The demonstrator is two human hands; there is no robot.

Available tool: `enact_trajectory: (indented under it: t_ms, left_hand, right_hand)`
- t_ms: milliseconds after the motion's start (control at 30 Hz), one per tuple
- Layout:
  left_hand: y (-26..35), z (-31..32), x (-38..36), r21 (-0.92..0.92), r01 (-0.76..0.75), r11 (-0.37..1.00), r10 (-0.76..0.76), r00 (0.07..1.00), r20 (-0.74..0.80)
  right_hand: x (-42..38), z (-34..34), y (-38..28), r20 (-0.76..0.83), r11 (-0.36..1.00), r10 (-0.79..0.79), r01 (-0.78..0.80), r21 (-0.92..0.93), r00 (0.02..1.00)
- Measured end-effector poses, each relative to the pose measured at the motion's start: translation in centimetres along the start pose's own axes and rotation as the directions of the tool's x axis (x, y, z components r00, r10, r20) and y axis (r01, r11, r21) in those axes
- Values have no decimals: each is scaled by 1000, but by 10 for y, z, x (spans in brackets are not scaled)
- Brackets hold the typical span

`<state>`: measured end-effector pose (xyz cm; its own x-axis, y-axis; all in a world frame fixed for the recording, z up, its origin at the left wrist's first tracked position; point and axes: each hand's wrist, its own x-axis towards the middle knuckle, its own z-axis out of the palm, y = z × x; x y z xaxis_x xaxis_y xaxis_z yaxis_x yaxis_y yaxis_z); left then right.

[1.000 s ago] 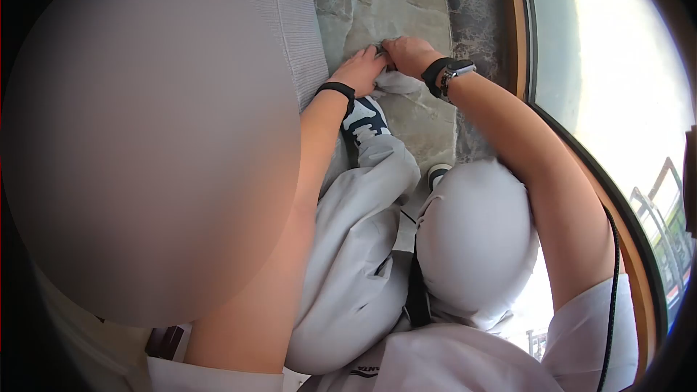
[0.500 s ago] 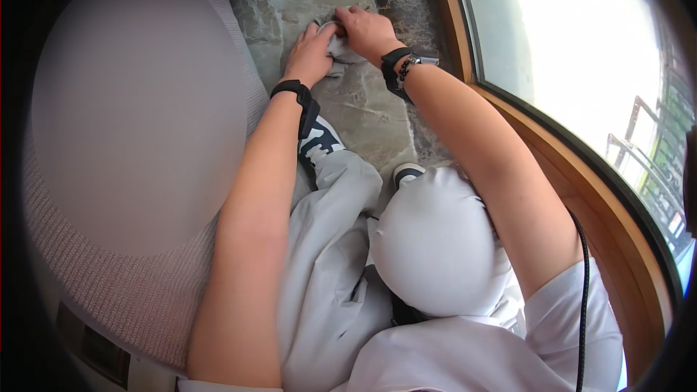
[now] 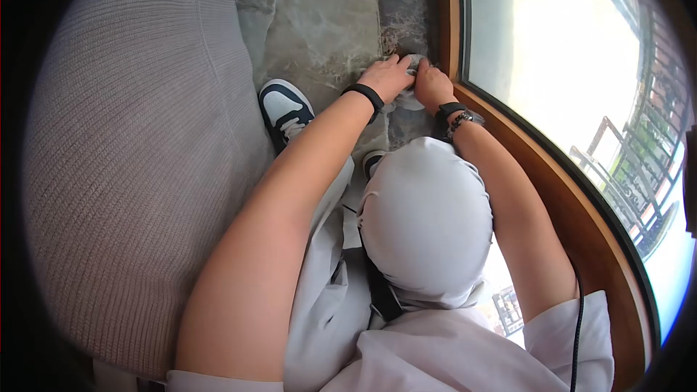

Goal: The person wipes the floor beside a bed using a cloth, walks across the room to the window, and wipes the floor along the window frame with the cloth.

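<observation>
Grey marble floor [image 3: 319,22] under me, and both hands press a pale cloth [image 3: 411,96] against it right beside the wooden window frame [image 3: 443,22]. My left hand [image 3: 388,77] curls over the cloth, my right hand [image 3: 431,86] grips its edge. Wiping looks underway here; dark strip along the frame seems left.
</observation>
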<state>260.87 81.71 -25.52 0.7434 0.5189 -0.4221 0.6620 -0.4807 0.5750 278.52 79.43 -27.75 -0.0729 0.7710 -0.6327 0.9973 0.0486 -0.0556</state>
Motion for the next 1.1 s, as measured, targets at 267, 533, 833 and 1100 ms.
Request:
enact_trajectory:
  t_ms: [267, 533, 833, 1100]
  left_hand:
    - [10, 24, -13, -104, -41, 994, 36, 998, -47]
    - [-71, -52, 11, -2, 122, 993, -108, 871, -479]
    - [-45, -28, 17, 145, 16, 989, 18, 973, -232]
    - [-55, -15, -15, 97, -215, 972, 223, 971, -86]
  right_hand:
    - [-30, 9, -9, 3, 967, 138, -135, 214, 990]
    - [49, -64, -48, -644, 960, 20, 165, 227, 765]
    - [50, -54, -22, -208, 998, -4, 17, 63, 978]
    - [4, -26, -43, -108, 992, -3, 16, 127, 994]
